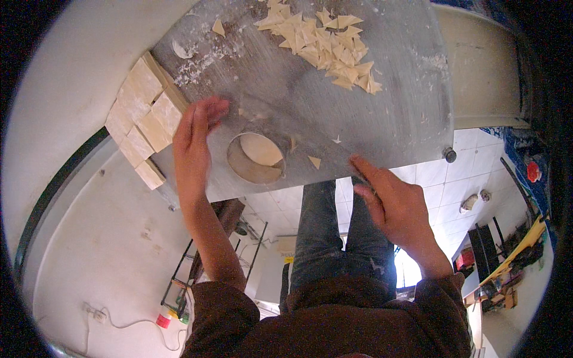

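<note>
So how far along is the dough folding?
Done: a heap of folded triangles lies at the far end of the metal table. In hand: the left hand and right hand rest flat, holding nothing. Left: stacked square sheets and a few loose triangles.

Your left hand [194, 140] lies flat and open on the floury metal table [382, 113], fingers stretched out, just beside the round hole [256, 158] cut into the tabletop. Your right hand [391, 203] rests at the near edge of the table, its fingers loosely spread and empty, with one small dough triangle [314, 161] near its fingertips. A pile of folded dough triangles [325, 45] sits at the far side of the table. Stacked square dough sheets [143, 116] lie along the table's left edge, close to your left hand.
</note>
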`<act>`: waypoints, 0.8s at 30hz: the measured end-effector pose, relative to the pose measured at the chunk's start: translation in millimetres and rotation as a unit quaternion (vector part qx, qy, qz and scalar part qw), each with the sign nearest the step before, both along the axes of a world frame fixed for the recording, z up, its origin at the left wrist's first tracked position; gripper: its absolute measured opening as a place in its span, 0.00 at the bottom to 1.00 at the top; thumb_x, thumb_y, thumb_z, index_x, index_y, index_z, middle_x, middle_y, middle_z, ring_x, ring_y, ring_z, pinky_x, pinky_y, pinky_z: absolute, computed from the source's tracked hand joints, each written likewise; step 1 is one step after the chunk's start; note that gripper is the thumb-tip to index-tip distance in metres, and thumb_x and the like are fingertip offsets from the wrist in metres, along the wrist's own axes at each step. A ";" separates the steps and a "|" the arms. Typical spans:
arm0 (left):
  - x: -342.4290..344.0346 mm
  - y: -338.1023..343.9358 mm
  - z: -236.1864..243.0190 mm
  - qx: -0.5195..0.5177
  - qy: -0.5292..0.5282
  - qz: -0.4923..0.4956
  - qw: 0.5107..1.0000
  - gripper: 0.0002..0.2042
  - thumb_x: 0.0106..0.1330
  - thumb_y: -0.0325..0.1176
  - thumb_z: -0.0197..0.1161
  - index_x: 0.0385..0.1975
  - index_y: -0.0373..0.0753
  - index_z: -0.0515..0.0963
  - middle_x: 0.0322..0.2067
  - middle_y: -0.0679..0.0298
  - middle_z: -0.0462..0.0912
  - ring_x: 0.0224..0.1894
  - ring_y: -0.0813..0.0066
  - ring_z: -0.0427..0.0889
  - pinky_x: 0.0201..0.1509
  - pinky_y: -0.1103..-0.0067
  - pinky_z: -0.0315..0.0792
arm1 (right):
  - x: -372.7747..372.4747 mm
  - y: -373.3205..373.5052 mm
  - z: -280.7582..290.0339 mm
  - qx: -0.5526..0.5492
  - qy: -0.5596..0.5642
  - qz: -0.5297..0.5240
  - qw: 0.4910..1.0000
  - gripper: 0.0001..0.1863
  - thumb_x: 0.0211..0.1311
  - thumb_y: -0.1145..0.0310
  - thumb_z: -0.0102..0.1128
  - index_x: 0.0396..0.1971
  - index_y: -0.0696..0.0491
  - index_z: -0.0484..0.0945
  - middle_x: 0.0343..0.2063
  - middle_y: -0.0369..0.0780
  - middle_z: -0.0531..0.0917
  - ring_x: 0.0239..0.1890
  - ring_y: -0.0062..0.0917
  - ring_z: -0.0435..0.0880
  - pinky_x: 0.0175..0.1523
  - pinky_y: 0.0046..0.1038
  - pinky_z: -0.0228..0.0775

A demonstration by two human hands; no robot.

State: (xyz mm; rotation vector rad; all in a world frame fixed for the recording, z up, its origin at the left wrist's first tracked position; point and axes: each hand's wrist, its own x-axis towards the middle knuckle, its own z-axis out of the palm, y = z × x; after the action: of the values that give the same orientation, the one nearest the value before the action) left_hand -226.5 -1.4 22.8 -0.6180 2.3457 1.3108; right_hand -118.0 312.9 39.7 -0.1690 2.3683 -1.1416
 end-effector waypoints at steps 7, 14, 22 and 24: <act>85.8 51.1 30.2 -0.150 0.115 -0.122 0.974 0.33 0.71 0.38 0.64 0.71 0.30 0.61 0.72 0.43 0.62 0.75 0.48 0.59 0.79 0.58 0.49 | -3.8 -5.6 5.6 0.056 0.022 0.090 0.994 0.26 0.71 0.63 0.63 0.67 0.48 0.74 0.31 0.40 0.84 0.26 0.32 0.86 0.29 0.34 0.80; 94.8 74.7 16.0 -0.168 0.090 -0.147 0.971 0.43 0.68 0.34 0.67 0.75 0.25 0.46 0.73 0.30 0.49 0.76 0.29 0.46 0.78 0.48 0.40 | -5.1 -10.6 0.6 0.088 0.040 0.092 0.991 0.26 0.71 0.56 0.61 0.67 0.40 0.73 0.27 0.36 0.80 0.22 0.32 0.84 0.22 0.37 0.77; 93.4 74.2 15.1 -0.164 0.085 -0.148 0.972 0.42 0.73 0.38 0.64 0.74 0.21 0.45 0.71 0.25 0.49 0.74 0.27 0.48 0.77 0.45 0.40 | -32.9 -27.3 -14.4 0.120 0.079 0.154 0.978 0.26 0.70 0.56 0.63 0.66 0.43 0.74 0.28 0.38 0.82 0.23 0.33 0.86 0.26 0.35 0.79; 92.2 74.9 14.8 -0.162 0.085 -0.145 0.972 0.42 0.73 0.39 0.64 0.73 0.21 0.46 0.71 0.26 0.50 0.74 0.27 0.49 0.76 0.45 0.40 | -36.5 -26.9 -12.8 0.114 0.077 0.152 0.979 0.26 0.71 0.56 0.62 0.66 0.43 0.73 0.28 0.39 0.82 0.23 0.34 0.86 0.26 0.36 0.79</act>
State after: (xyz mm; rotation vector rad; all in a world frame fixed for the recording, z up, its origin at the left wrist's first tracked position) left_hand -134.3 73.5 37.6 -0.2405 2.6935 0.8908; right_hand -154.5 286.0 26.9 -0.5350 2.4767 -0.7327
